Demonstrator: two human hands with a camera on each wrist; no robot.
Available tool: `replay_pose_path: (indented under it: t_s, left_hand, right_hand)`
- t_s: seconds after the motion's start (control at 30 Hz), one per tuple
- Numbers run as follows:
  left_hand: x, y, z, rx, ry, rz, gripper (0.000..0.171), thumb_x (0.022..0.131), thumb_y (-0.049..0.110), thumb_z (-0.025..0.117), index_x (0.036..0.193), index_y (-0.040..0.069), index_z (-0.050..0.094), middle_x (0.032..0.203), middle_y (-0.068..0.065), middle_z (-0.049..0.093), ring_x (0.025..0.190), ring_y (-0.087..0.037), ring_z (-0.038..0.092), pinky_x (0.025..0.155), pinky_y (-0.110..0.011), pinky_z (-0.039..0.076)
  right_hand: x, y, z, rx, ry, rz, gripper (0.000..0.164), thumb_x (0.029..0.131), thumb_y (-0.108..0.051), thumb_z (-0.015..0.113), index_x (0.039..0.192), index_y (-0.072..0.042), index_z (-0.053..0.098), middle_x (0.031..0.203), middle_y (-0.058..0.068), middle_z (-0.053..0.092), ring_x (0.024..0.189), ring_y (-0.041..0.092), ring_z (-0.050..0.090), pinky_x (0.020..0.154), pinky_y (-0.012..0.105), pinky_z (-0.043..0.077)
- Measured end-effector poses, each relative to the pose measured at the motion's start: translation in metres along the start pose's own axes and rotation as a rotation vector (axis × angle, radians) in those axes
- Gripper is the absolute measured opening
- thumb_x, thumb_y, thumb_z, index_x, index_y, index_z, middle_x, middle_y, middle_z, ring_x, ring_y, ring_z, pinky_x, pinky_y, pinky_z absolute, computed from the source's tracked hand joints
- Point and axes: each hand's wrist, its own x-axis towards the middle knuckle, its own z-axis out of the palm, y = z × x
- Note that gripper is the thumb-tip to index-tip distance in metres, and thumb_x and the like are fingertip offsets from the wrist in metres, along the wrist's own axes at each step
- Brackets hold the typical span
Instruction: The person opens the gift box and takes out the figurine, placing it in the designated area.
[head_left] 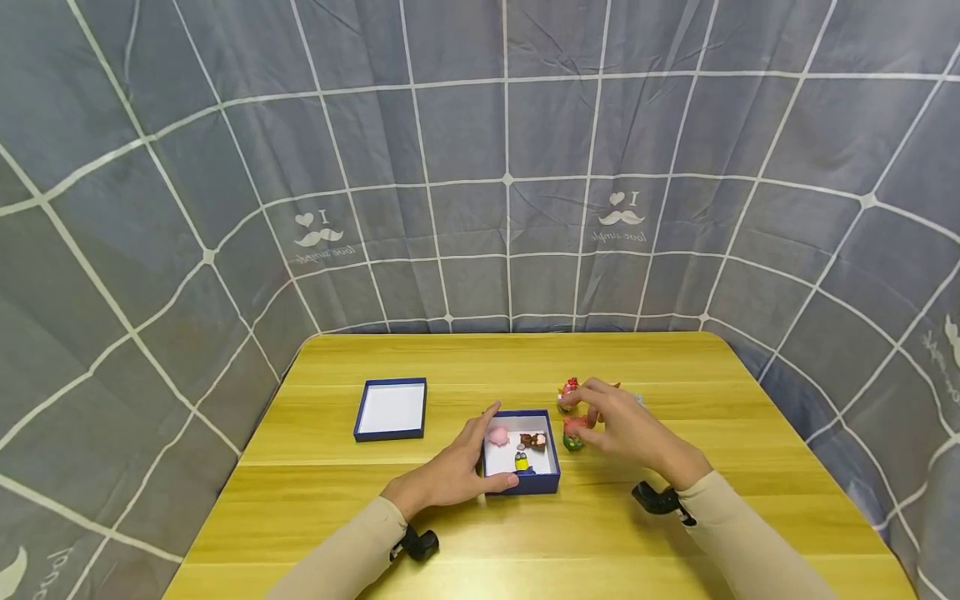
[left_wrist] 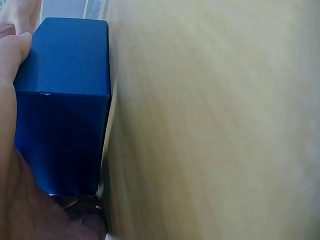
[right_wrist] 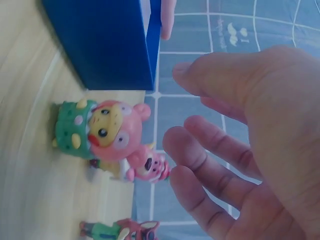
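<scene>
My left hand [head_left: 450, 467] holds the blue box [head_left: 525, 485], thumb at its front wall and fingers along its left side. Inside the white-lined box lie a round pink figure [head_left: 498, 436], a brown figure [head_left: 533, 441] and a yellow-and-blue one [head_left: 522, 462]. To the right, my right hand [head_left: 618, 421] hovers over toy figurines, its fingers loosely bent and holding nothing. Closest to it is a figurine in green with a pink hood [right_wrist: 115, 130], standing beside the box. Behind that one stands a pink figurine with a red top [head_left: 567, 390].
A shallow blue-edged box lid [head_left: 390, 434], white inside, lies at the left of the wooden table [head_left: 315, 500]. Another figurine, reddish brown with green clothes [right_wrist: 122, 230], stands farther right. Partly behind my right hand shows a light-blue thing [head_left: 638, 398]. A grey checked curtain [head_left: 465, 217] surrounds the table.
</scene>
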Motion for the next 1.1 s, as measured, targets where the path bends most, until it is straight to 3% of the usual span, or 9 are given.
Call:
replay_pose_path:
  t_s: [0.3,0.43,0.63,0.87,1.1]
  left_hand:
    - [-0.002,-0.002,0.0,-0.016,-0.015,-0.016,0.125,0.102,0.074,0.08,0.19,0.035,-0.001,0.188,-0.016,0.033,0.158,-0.036,0.059,0.131,-0.065,0.05]
    - [-0.001,-0.002,0.0,-0.025,-0.019,-0.026,0.127,0.101,0.076,0.08,0.19,0.035,-0.001,0.188,-0.013,0.033,0.156,-0.032,0.059,0.131,-0.063,0.05]
    - [0.0,-0.004,-0.001,-0.019,-0.023,-0.022,0.127,0.102,0.076,0.079,0.19,0.034,-0.002,0.191,-0.012,0.029,0.161,-0.036,0.056,0.131,-0.065,0.049]
    - [-0.002,-0.007,-0.002,-0.022,-0.033,-0.004,0.125,0.103,0.076,0.078,0.189,0.035,-0.003,0.195,-0.011,0.021,0.171,-0.039,0.046,0.135,-0.066,0.045]
    - [-0.003,-0.009,0.001,-0.025,-0.027,0.011,0.126,0.103,0.075,0.078,0.19,0.032,-0.003,0.194,-0.012,0.022,0.17,-0.037,0.047,0.135,-0.062,0.046]
  right_hand:
    - [0.012,-0.019,0.003,0.018,-0.107,-0.04,0.037,0.103,-0.011,0.09,0.138,-0.006,0.08,0.123,0.011,0.076,0.089,0.018,0.07,0.079,0.026,0.059]
    - [0.02,-0.027,0.005,0.008,-0.167,-0.042,0.038,0.105,-0.014,0.09,0.141,-0.008,0.08,0.129,0.012,0.078,0.093,0.018,0.068,0.082,0.027,0.058]
    - [0.034,-0.04,0.008,0.012,-0.281,-0.079,0.039,0.106,-0.017,0.089,0.143,-0.011,0.079,0.135,0.009,0.078,0.102,0.021,0.073,0.088,0.029,0.061]
    - [0.048,-0.05,0.019,0.037,-0.438,-0.102,0.047,0.103,-0.011,0.09,0.148,-0.009,0.078,0.132,0.011,0.075,0.101,0.021,0.074,0.085,0.023,0.06]
    - [0.059,-0.055,0.029,-0.018,-0.553,-0.127,0.052,0.101,-0.009,0.093,0.151,-0.012,0.077,0.124,0.008,0.077,0.1,0.016,0.071,0.086,0.021,0.058]
